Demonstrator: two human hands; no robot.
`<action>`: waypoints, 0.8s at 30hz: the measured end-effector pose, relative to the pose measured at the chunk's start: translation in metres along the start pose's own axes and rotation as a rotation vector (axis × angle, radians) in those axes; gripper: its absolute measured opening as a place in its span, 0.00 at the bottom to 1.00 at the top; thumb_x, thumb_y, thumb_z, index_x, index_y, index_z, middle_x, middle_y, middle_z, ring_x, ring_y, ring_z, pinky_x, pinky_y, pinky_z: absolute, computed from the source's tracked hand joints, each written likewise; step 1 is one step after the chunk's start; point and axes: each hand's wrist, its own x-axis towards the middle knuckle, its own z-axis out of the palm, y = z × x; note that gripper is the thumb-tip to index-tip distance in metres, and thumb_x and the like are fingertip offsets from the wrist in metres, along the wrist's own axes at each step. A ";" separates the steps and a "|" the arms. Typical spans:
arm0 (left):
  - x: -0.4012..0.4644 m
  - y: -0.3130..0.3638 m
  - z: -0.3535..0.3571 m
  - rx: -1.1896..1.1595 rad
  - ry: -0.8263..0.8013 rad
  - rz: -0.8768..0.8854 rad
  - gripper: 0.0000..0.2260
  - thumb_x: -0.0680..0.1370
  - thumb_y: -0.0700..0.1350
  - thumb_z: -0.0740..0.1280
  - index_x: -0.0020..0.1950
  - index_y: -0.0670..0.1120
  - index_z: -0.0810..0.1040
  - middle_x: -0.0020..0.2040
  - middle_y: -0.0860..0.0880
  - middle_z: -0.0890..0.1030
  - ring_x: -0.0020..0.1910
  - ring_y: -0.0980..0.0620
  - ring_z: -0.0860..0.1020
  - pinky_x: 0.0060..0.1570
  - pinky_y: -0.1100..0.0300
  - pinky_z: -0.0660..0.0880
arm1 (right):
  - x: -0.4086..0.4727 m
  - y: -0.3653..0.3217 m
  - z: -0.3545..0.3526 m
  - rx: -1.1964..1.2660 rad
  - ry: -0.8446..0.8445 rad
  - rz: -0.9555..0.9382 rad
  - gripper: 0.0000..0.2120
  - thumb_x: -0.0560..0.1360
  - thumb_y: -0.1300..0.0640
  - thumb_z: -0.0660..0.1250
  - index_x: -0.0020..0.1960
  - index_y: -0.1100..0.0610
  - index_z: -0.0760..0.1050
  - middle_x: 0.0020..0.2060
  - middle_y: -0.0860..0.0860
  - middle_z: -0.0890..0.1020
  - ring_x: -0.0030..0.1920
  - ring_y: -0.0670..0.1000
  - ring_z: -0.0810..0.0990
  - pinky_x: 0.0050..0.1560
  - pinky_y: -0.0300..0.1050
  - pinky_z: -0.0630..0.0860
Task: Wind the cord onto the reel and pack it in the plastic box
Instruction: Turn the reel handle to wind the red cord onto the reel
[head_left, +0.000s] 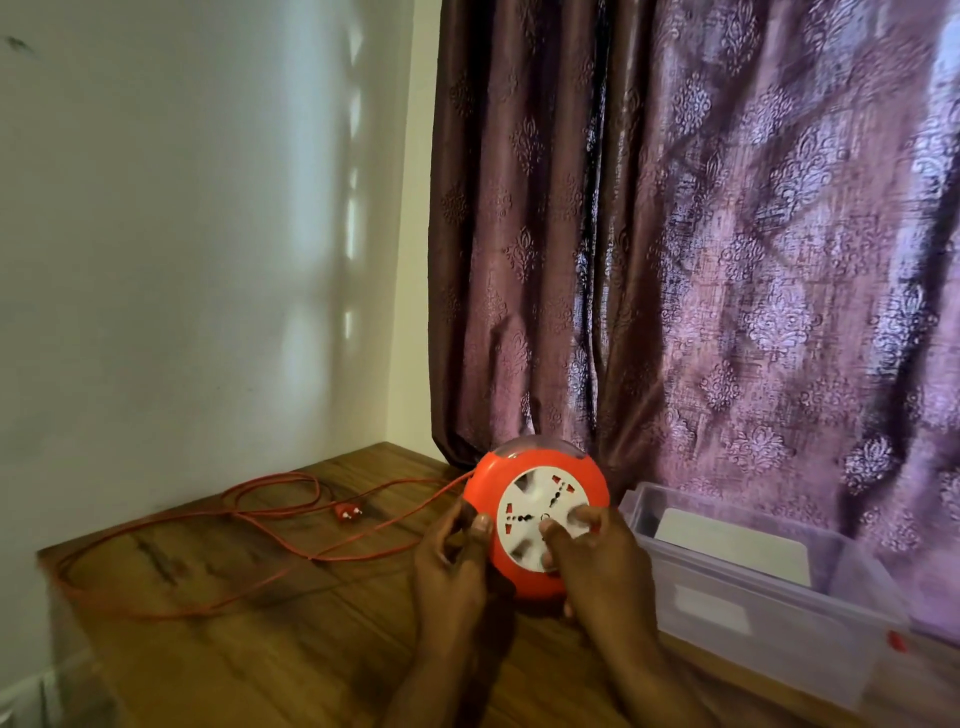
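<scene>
- Left hand (451, 558) grips the reel (535, 519) rim, holding it upright on the table (218, 654).
- Right hand (592, 551) presses fingers into the white face.
- Cord (260, 509) lies loose at left: winding step.
- Next: rotate the face.
- Box (769, 623) stands open at right.

1 reel (535, 519), 1 cord (208, 519), 1 box (753, 613)

You are working in dim light; daylight is glowing through the curtain (753, 260), pale patches are falling on the wall (182, 234), and edges are blurring.
</scene>
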 end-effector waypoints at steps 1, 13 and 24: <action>0.000 0.000 0.000 -0.007 0.021 -0.018 0.13 0.75 0.54 0.77 0.59 0.56 0.86 0.58 0.44 0.88 0.58 0.37 0.86 0.58 0.33 0.82 | -0.001 0.002 -0.001 -0.217 0.039 -0.111 0.22 0.75 0.46 0.66 0.66 0.48 0.65 0.55 0.50 0.81 0.50 0.56 0.81 0.48 0.49 0.79; -0.007 0.009 0.003 0.011 -0.028 -0.016 0.26 0.72 0.61 0.77 0.67 0.52 0.82 0.62 0.46 0.87 0.60 0.39 0.85 0.56 0.35 0.83 | -0.002 0.006 -0.002 -0.709 -0.090 -0.349 0.29 0.77 0.37 0.56 0.73 0.33 0.45 0.71 0.50 0.65 0.68 0.57 0.69 0.61 0.55 0.75; -0.013 0.012 0.008 0.088 -0.067 0.092 0.26 0.67 0.62 0.74 0.62 0.52 0.85 0.59 0.44 0.87 0.60 0.40 0.85 0.62 0.36 0.81 | 0.001 0.001 0.000 0.518 -0.079 0.263 0.13 0.75 0.52 0.68 0.57 0.54 0.70 0.35 0.56 0.86 0.20 0.52 0.75 0.21 0.39 0.68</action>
